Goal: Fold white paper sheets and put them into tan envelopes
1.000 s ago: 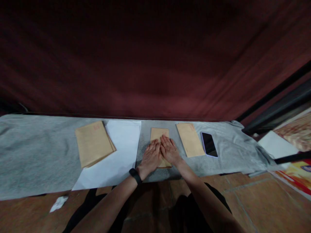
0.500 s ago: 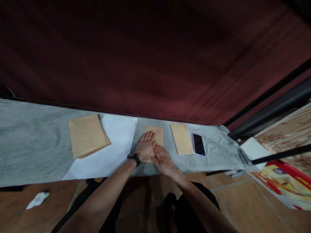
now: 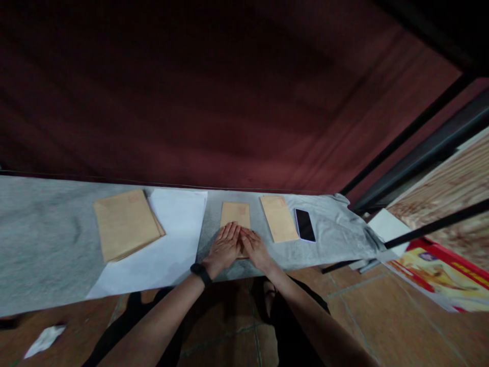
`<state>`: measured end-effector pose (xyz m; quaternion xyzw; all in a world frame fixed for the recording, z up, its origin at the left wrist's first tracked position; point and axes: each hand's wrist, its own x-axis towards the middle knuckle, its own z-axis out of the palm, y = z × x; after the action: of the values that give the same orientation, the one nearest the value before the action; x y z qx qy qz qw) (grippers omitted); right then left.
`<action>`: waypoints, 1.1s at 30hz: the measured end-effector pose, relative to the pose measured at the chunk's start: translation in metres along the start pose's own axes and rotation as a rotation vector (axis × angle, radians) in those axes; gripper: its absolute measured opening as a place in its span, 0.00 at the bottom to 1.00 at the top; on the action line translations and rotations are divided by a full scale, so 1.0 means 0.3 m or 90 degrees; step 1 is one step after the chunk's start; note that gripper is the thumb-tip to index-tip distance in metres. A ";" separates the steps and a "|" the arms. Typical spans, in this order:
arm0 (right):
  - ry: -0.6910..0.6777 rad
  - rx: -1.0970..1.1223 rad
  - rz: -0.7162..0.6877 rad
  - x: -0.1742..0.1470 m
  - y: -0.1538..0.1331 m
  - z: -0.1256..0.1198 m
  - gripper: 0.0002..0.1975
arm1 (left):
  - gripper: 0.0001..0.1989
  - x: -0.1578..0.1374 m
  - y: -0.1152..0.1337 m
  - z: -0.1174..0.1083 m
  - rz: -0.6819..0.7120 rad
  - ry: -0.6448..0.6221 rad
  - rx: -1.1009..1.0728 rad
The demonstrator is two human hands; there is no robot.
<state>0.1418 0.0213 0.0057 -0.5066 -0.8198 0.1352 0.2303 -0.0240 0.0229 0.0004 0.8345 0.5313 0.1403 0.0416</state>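
A brown paper envelope (image 3: 236, 210) lies flat on the grey cloth near the middle, its lower part covered by both hands. My left hand (image 3: 224, 247) rests on it with the fingers stretched out, a black band around the wrist. From the other side, my right hand (image 3: 255, 251) lies on the envelope too, fingers extended and its tips meeting those of the left. To the right sits another brown envelope (image 3: 280, 219). Over on the left, a stack of brown envelopes (image 3: 128, 224) partly overlaps large white paper (image 3: 178, 219).
A phone (image 3: 305, 225) lies right of the second envelope. Grey cloth (image 3: 49, 239) covers the narrow table, with a dark red curtain (image 3: 229, 127) behind it. Black bars (image 3: 408, 132) and a red and yellow box (image 3: 439, 270) are at right. Crumpled white paper (image 3: 45, 340) is on the floor.
Both hands have slid down the envelope toward the near edge, baring more of its upper part. The fingertips have drawn level with each other. The view has shifted slightly.
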 end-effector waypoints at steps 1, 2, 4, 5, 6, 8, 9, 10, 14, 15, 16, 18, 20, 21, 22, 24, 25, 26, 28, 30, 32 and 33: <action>-0.008 -0.009 0.001 0.008 0.005 0.004 0.25 | 0.28 -0.008 0.006 0.000 0.011 -0.004 0.001; -0.018 -0.016 0.007 0.020 0.011 0.007 0.25 | 0.28 -0.015 0.011 -0.001 0.019 -0.010 0.001; -0.030 -0.041 0.032 0.054 0.028 0.010 0.26 | 0.29 -0.029 0.022 -0.007 0.026 -0.032 -0.003; -0.030 -0.055 0.047 0.076 0.037 0.011 0.26 | 0.30 -0.037 0.028 -0.012 0.029 -0.047 -0.004; -0.028 -0.068 0.061 0.098 0.047 0.012 0.27 | 0.32 -0.046 0.033 -0.017 0.031 -0.061 -0.006; -0.021 -0.096 0.081 0.143 0.065 0.016 0.27 | 0.35 -0.068 0.043 -0.027 0.042 -0.078 -0.009; -0.017 -0.109 0.089 0.164 0.072 0.019 0.26 | 0.36 -0.080 0.047 -0.032 0.053 -0.082 -0.012; -0.013 -0.121 0.097 0.184 0.079 0.023 0.26 | 0.36 -0.092 0.048 -0.036 0.065 -0.084 -0.016; -0.008 -0.154 0.122 0.241 0.096 0.032 0.26 | 0.33 -0.125 0.032 -0.043 0.101 -0.087 -0.030; -0.008 -0.161 0.126 0.250 0.097 0.032 0.26 | 0.31 -0.129 0.023 -0.042 0.109 -0.084 -0.035; -0.007 -0.168 0.128 0.256 0.098 0.032 0.26 | 0.30 -0.131 0.013 -0.040 0.114 -0.080 -0.042; -0.002 -0.179 0.128 0.260 0.097 0.030 0.26 | 0.27 -0.132 -0.004 -0.035 0.125 -0.070 -0.056; 0.005 -0.184 0.124 0.250 0.091 0.028 0.27 | 0.26 -0.131 -0.017 -0.031 0.129 -0.064 -0.068; 0.006 -0.186 0.119 0.239 0.088 0.026 0.27 | 0.26 -0.131 -0.020 -0.030 0.129 -0.064 -0.072; 0.005 -0.186 0.112 0.225 0.084 0.024 0.27 | 0.26 -0.131 -0.022 -0.031 0.129 -0.065 -0.074; -0.011 -0.183 0.098 0.187 0.077 0.018 0.27 | 0.26 -0.132 -0.023 -0.036 0.125 -0.073 -0.072; -0.024 -0.180 0.090 0.165 0.073 0.014 0.27 | 0.26 -0.133 -0.023 -0.040 0.123 -0.077 -0.071; -0.039 -0.176 0.082 0.141 0.069 0.008 0.27 | 0.26 -0.134 -0.022 -0.044 0.123 -0.080 -0.070; -0.071 -0.163 0.062 0.091 0.060 -0.006 0.27 | 0.27 -0.135 -0.022 -0.050 0.124 -0.077 -0.075; -0.102 -0.143 0.035 0.041 0.049 -0.023 0.27 | 0.27 -0.134 -0.024 -0.055 0.125 -0.069 -0.087; -0.132 -0.119 0.014 -0.008 0.034 -0.041 0.27 | 0.27 -0.133 -0.026 -0.057 0.126 -0.067 -0.100; -0.146 -0.105 0.009 -0.033 0.027 -0.050 0.27 | 0.26 -0.133 -0.028 -0.058 0.126 -0.067 -0.107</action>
<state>0.1594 0.0160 0.0125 -0.5108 -0.8455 0.1261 0.0917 -0.0519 -0.0107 0.0077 0.8827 0.4298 0.1437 0.1249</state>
